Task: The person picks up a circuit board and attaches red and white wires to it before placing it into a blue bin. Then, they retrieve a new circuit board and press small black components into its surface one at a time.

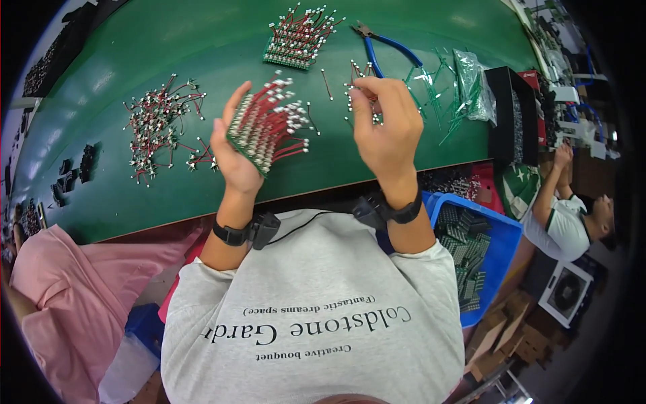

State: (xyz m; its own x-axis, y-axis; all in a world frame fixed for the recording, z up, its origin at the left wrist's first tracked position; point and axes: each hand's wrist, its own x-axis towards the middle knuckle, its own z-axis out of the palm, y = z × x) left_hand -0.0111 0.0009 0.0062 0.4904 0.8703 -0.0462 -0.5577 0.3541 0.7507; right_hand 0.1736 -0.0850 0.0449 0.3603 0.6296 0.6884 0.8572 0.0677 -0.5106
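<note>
Lettering (330, 326) runs dark across the grey shirt (316, 262). The board (256, 135), bristling with red wires, sits in the left hand (234, 161), fingers closed round its side; the right hand (390, 128) hangs apart, fingers curled, its hold unclear. Bare surface (111, 209) lies between the wire pile (145, 135) and its near edge.

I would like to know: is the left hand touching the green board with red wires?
Touching. The head view shows the left hand holding the green board, its edge against the hand.
</note>
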